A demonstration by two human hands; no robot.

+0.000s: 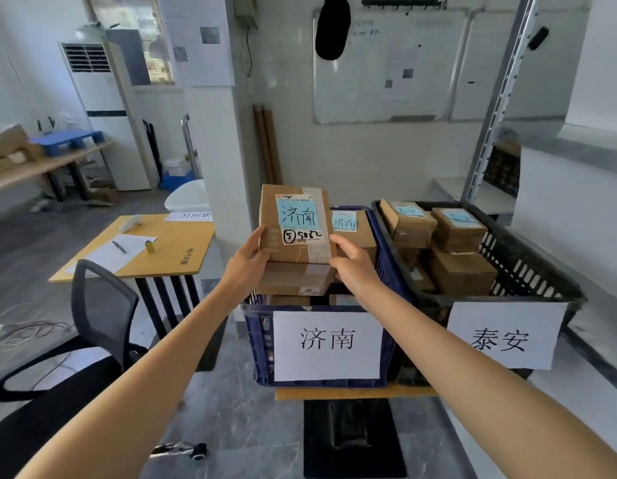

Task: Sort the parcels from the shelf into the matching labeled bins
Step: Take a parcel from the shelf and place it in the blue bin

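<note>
Bare forearms come in from the bottom corners and meet over the bins. The left hand (246, 267) grips the left edge of a cardboard parcel (296, 224), with the thumb laid flat on the front face and the other fingers tucked behind where I can't see them. The right hand (352, 267) holds the lower right corner, thumb up along the edge, and its fingers curl round the back too.

It's a small brown box, taped, with a blue sticky note (297, 213) that has 济南 handwritten on it. Under that is a white sticker (302, 236) with a circled 5 and some scrawled digits. It's held with the labelled face toward the person, right above the near left part of the blue crate (262, 344). The bottom edge is down at another box (293, 280), though whether they're touching I can't tell.

Two bins sit side by side. The blue crate has a white sheet (327, 345) printed 济南. The black basket (528, 267) to its right has one (504, 335) reading 泰安.

In the blue crate I can count two clear parcels besides the held one: the box underneath and one behind with its own blue note (352, 233). A couple more are half buried. The black basket shows at least four boxes, two with blue notes on top.

Off to the left are a wooden desk (155, 250) and a black mesh chair (103, 305).
</note>
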